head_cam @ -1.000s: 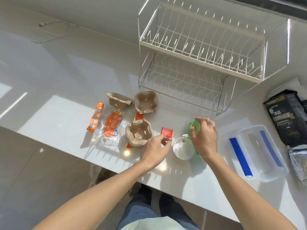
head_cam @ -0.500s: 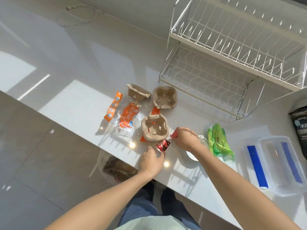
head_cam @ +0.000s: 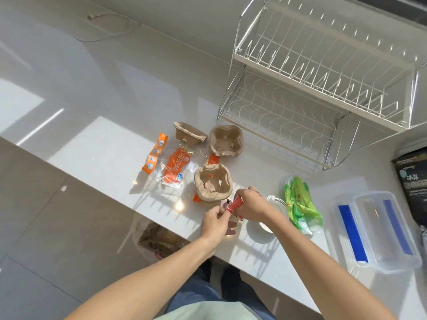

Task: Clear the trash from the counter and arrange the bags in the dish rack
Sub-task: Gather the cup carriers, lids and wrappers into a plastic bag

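Observation:
A small red wrapper [head_cam: 235,204] is pinched between my left hand [head_cam: 216,221] and my right hand [head_cam: 253,207] just above the counter's front edge. Three brown pulp cup carriers [head_cam: 212,183] lie to the left and behind, among a clear orange-printed bag [head_cam: 175,169] and an orange strip [head_cam: 155,155]. A crumpled green bag [head_cam: 300,206] lies right of my right hand. A clear round lid [head_cam: 270,224] sits partly under my right wrist. The white two-tier dish rack [head_cam: 312,88] stands at the back with both tiers bare.
A clear plastic box with blue clips [head_cam: 379,232] sits at the right. A black bag [head_cam: 413,181] lies at the far right edge. A trash bag [head_cam: 159,241] stands on the floor below the counter edge. A white cable [head_cam: 104,26] lies far left at the back.
My right hand left the green bag and came left to the red wrapper. Both hands now hold the wrapper, lifted off the counter. The view shifted left.

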